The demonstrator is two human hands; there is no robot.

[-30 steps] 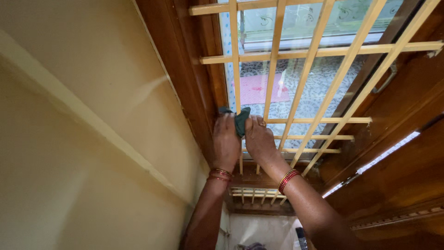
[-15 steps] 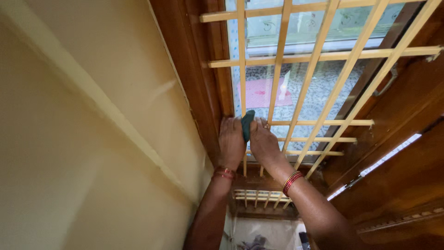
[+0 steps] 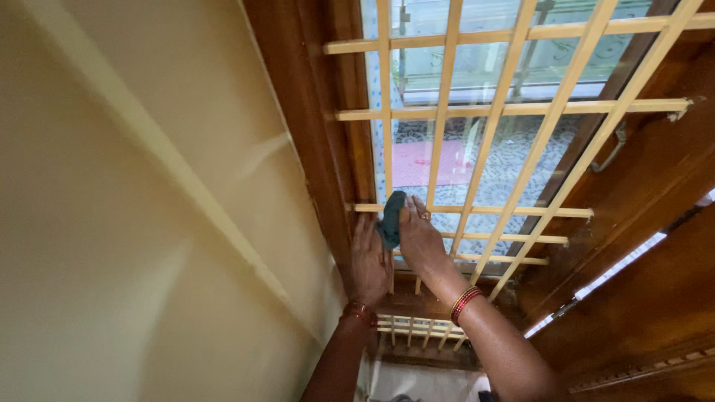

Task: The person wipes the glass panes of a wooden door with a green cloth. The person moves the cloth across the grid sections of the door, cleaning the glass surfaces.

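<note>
Head view: the right hand (image 3: 419, 238) grips a dark green cloth (image 3: 391, 218) against a pale vertical bar of the window grille (image 3: 491, 108) — near the grille's lower left corner. The left hand (image 3: 370, 257) lies flat, fingers released, just beside the cloth — along the brown wooden frame (image 3: 316, 126).

One camera only, worn on the person's head, close to the work. It tilts down along a pale yellow metal window grille (image 3: 477, 149) set in a dark brown wooden frame (image 3: 313, 134), so the bars run away toward the far top edge. A cream painted wall (image 3: 134, 208) fills the left half; a brown wooden shutter (image 3: 648, 246) closes the right. Both forearms enter from the near bottom edge. No second view to compare.
</note>
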